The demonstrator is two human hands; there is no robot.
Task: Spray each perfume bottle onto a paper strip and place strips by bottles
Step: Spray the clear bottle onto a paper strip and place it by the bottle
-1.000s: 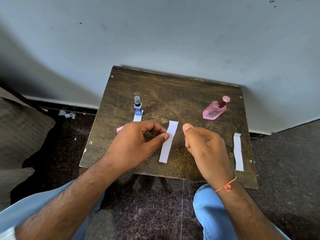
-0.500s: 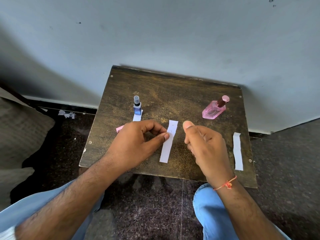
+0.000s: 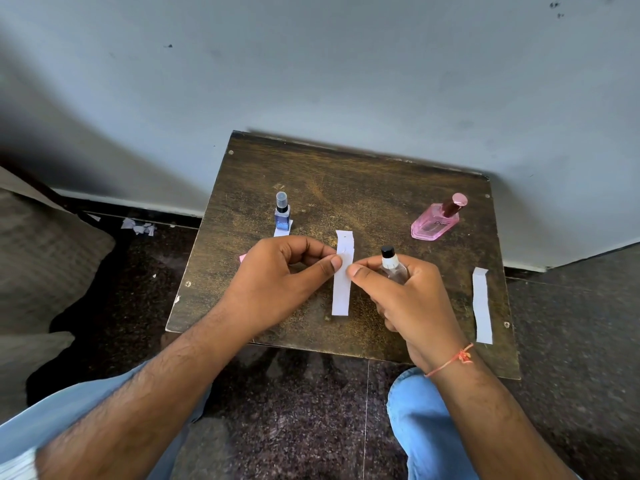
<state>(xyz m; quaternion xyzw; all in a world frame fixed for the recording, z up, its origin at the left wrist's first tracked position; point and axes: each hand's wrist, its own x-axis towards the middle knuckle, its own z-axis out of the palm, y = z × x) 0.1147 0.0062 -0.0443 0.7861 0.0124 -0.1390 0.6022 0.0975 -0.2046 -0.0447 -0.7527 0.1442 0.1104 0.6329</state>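
The right hand (image 3: 408, 299) hides most of the clear bottle (image 3: 391, 265); the pink bottle's (image 3: 434, 225) label is illegible.

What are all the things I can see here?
Table: 1, dark brown, against the wall.
Blue bottle: 1, upright, back left.
Pink bottle: 1, back right.
Clear bottle: 1, black cap, in right hand.
Held strip: 1, white, centre.
Strip under blue bottle: 1, white.
Spare strip: 1, white, right edge.
Paper scraps: several, white, floor left.
Left hand: 1, pinches held strip.
Right hand: 1, thumb touching the held strip.
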